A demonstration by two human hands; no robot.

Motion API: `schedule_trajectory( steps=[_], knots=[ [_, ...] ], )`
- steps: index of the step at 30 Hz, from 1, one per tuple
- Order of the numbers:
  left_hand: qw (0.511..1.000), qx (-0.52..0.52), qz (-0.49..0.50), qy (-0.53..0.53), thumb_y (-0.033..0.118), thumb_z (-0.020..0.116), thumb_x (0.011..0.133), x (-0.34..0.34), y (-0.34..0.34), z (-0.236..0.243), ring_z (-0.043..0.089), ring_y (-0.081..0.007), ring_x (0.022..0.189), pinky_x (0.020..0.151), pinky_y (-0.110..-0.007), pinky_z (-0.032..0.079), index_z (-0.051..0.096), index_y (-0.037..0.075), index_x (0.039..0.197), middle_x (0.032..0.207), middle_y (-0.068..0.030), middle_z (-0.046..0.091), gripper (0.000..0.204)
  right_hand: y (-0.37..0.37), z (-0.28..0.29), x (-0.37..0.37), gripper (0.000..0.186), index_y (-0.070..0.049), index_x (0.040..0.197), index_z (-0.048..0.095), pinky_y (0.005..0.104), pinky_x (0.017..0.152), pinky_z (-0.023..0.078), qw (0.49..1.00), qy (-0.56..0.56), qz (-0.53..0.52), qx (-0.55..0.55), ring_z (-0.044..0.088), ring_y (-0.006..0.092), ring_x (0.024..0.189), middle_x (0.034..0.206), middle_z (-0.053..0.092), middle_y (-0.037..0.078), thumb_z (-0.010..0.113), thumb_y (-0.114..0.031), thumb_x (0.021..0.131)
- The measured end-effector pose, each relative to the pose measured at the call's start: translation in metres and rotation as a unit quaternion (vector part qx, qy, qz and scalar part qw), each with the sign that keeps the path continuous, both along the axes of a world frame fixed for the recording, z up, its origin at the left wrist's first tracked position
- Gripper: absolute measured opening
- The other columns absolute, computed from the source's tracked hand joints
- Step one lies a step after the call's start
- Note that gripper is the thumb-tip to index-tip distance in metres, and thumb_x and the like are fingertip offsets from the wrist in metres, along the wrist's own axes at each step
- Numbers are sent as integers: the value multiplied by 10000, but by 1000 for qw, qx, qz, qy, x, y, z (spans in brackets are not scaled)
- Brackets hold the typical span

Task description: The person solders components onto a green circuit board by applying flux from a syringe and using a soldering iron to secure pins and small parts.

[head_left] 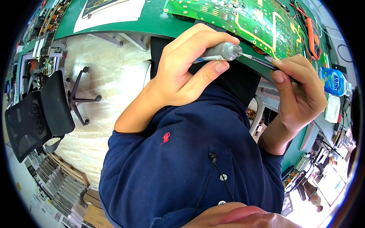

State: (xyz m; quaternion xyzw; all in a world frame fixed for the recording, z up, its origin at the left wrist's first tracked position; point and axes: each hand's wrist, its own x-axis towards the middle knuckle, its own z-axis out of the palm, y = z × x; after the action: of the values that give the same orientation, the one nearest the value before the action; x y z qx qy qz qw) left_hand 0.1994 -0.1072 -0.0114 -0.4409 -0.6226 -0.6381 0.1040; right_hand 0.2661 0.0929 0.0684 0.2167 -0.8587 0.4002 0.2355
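Observation:
My left hand [190, 68] is closed around a small grey bottle [224, 52] with a pale label, its open mouth turned to the right. In my right hand [298, 87], a thin black-handled tool [258, 60] with a slender metal end is pinched between thumb and fingers. The tool's tip reaches the bottle's mouth; whether it is inside is too small to tell. Just beyond both hands lies a large green circuit board [247, 19] with gold traces on the green bench [156, 26].
A white paper [106, 21] is at the back left. Red-and-black cables and an orange meter [312, 38] flank the board's right, near a blue-labelled bottle [332, 81]. A black chair [57, 102] stands on the left floor. People [315, 195] appear far at lower right.

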Motion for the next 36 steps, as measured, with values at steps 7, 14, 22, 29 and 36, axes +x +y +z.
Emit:
schedule_trajectory(
  steps=[7, 14, 22, 29, 36],
  knots=[
    [1000, 2, 2, 0, 81, 575, 833, 1, -1, 0, 547, -155, 789, 716, -249, 436, 549, -50, 1081, 938, -117, 570, 282, -1, -2, -1, 173, 100, 843, 616, 243, 614, 397, 1000, 0, 2, -3, 534, 172, 679, 763, 615, 145, 655, 119, 675],
    [1000, 4, -1, 1, 86, 571, 837, 2, -1, 0, 551, -156, 792, 723, -253, 445, 542, -49, 1086, 985, -126, 579, 285, 1, -2, -1, 169, 101, 847, 615, 247, 622, 405, 1000, 2, 9, -2, 542, 177, 686, 770, 618, 150, 658, 110, 684],
    [1000, -1, -3, 10, 89, 573, 834, 1, -2, -1, 554, -160, 792, 721, -255, 446, 543, -49, 1080, 1009, -132, 586, 283, 0, -4, -6, 183, 56, 813, 639, 215, 556, 425, 999, 43, 6, -2, 563, 157, 628, 723, 627, 113, 706, 87, 645],
    [1000, -2, 10, 19, 69, 576, 819, 0, -2, -1, 556, -171, 808, 732, -257, 450, 544, -49, 1073, 1024, -142, 586, 283, -1, -4, -6, 181, 58, 812, 639, 224, 566, 428, 999, 44, -1, -8, 566, 162, 630, 727, 630, 116, 703, 87, 646],
    [999, -4, 26, 23, 72, 576, 818, -7, -3, -3, 541, -184, 876, 793, -278, 425, 544, -47, 1079, 1012, -143, 574, 288, 3, -3, -9, 156, 68, 819, 635, 221, 594, 425, 998, 45, -22, -22, 563, 155, 647, 739, 630, 108, 682, 98, 673]
  ],
)
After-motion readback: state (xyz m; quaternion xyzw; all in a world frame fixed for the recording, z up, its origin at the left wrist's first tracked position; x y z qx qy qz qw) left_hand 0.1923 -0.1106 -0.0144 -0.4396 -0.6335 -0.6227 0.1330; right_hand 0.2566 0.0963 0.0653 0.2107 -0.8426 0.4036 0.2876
